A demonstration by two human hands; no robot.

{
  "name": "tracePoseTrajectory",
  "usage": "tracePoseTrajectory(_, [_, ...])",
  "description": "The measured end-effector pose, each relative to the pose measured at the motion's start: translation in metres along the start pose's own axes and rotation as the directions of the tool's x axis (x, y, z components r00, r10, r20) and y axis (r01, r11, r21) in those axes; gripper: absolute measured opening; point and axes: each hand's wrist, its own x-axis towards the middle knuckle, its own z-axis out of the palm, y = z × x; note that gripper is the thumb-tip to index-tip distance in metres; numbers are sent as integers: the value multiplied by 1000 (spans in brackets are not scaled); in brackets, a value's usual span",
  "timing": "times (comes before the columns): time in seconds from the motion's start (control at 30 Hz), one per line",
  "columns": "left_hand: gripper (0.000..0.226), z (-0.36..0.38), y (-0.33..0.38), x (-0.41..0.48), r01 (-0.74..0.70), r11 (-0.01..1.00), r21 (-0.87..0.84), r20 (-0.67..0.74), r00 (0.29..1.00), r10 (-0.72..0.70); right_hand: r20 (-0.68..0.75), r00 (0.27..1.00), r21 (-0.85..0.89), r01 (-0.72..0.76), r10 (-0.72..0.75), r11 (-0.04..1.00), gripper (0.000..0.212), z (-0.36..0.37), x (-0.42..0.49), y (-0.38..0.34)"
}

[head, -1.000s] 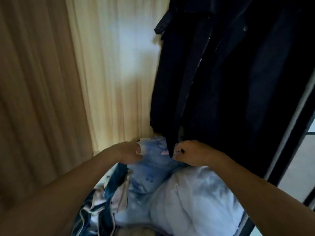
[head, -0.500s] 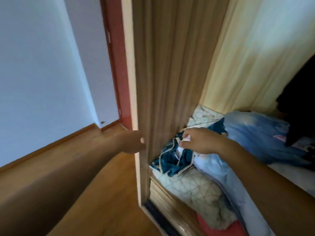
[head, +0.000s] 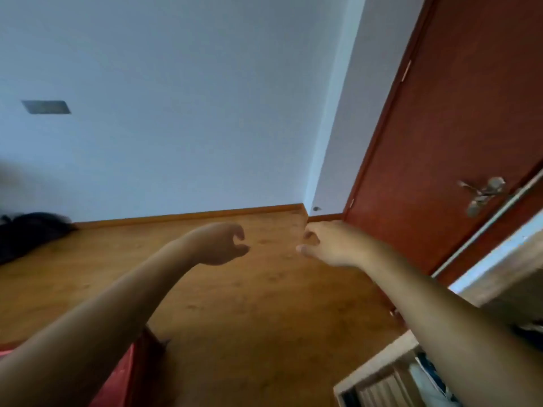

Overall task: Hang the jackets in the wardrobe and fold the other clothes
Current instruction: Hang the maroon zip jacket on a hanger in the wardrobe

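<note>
A dark heap (head: 26, 230) lies on the wooden floor (head: 264, 304) at far left. The left hand (head: 219, 245) and right hand (head: 329, 245) hang over the floor, fingers (head: 238, 230) loosely curled, gripping nothing. The pale clothes (head: 423, 380) sit in the wardrobe (head: 379, 367) at lower right, well apart from both hands.

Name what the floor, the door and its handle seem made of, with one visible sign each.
Floor: wood or wood-look laminate, smooth; brown grain marks, slight sheen. Door: probably wood, red-brown matte coat; even colour. Handle: metal, polished; silvery with bright glints.
</note>
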Motion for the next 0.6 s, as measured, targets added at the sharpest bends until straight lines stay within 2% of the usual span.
tracePoseTrajectory(0.2, [48, -38, -131, 8, 158, 984, -78, -47, 986, -162, 35, 988, -56, 153, -151, 987, 66, -5, 127, -107])
tracePoseTrajectory(0.3, [50, -48, -181, 13, 248, 962, -112, -56, 965, -256, 106, 965, -79, 249, -240, 965, 58, -9, 176, -149])
tracePoseTrajectory(0.6, [53, -70, -307, 60, 505, 849, -156, -58, 854, -518, 187, 879, -139, 466, -439, 873, 56, -18, 340, -241])
